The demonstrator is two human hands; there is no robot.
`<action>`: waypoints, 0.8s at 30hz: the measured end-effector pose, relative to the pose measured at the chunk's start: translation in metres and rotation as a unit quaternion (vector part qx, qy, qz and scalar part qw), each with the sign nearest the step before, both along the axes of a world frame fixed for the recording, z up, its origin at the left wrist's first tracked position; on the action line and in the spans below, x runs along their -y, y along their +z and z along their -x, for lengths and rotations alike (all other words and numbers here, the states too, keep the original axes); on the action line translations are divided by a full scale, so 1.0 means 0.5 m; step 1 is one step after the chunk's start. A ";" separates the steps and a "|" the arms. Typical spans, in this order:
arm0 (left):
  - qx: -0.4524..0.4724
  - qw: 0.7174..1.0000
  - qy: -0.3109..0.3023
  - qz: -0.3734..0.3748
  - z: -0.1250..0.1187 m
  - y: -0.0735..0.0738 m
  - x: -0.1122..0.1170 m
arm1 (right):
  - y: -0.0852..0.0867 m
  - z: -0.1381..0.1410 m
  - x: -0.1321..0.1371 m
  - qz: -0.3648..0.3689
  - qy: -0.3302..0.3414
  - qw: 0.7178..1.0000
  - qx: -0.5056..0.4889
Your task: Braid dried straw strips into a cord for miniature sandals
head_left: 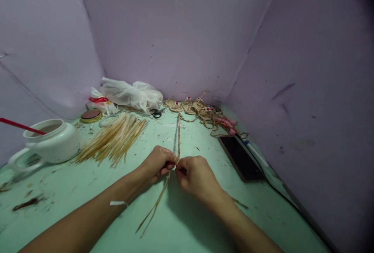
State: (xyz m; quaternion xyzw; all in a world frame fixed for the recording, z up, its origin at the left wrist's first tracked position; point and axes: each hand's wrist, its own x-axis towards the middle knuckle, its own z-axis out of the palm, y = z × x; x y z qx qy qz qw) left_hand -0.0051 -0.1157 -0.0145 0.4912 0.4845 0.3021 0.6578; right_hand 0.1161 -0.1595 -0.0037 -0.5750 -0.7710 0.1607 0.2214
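Observation:
My left hand (157, 163) and my right hand (195, 176) meet at the middle of the green table (73, 190), both pinched on a thin braided straw cord (178, 136). The braided part runs away from my hands toward the back of the table. Loose straw ends (154, 208) trail from the pinch toward me. A bundle of straw strips (113, 140) lies to the left of my left hand.
A white pot (55, 144) with a red stick (17, 125) stands at the left. At the back lie a plastic bag (131, 94), scissors (157, 112), a round tin lid (91, 115) and several small woven straw pieces (193, 107). A dark phone (241, 157) with a cable lies right.

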 end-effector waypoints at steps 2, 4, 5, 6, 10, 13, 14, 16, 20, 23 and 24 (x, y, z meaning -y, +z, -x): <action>0.005 1.000 -0.002 -0.009 0.003 0.000 -0.002 | 0.003 -0.005 -0.003 0.003 0.020 1.000 -0.011; 0.005 1.000 -0.004 -0.009 0.005 0.000 -0.004 | 0.008 -0.017 -0.010 0.041 0.043 0.996 -0.061; 0.006 1.000 -0.007 -0.009 0.006 -0.001 -0.005 | 0.011 -0.025 -0.016 0.073 0.049 0.991 -0.105; 0.005 1.000 -0.012 -0.010 0.007 -0.002 -0.006 | 0.013 -0.033 -0.023 0.099 0.042 0.981 -0.162; -0.004 0.999 -0.039 -0.009 0.012 -0.008 -0.012 | 0.003 -0.055 -0.057 0.163 -0.081 0.895 -0.407; -0.003 0.998 -0.057 -0.006 0.015 -0.016 -0.016 | -0.013 -0.046 -0.067 0.288 -0.081 0.823 -0.484; -0.002 0.998 -0.063 -0.008 0.016 -0.018 -0.017 | -0.017 -0.040 -0.066 0.324 -0.065 0.806 -0.491; -0.003 0.997 -0.074 -0.016 0.017 -0.023 -0.018 | -0.021 -0.028 -0.059 0.351 -0.050 0.799 -0.486; -0.027 0.994 -0.095 -0.054 0.020 -0.023 -0.020 | -0.028 -0.013 -0.050 0.319 -0.076 0.838 -0.437; -0.071 0.991 -0.086 -0.072 0.022 -0.013 -0.019 | -0.039 -0.007 -0.052 0.279 -0.096 0.858 -0.420; -0.086 0.990 -0.083 -0.079 0.024 -0.010 -0.019 | -0.043 -0.006 -0.052 0.261 -0.105 0.864 -0.417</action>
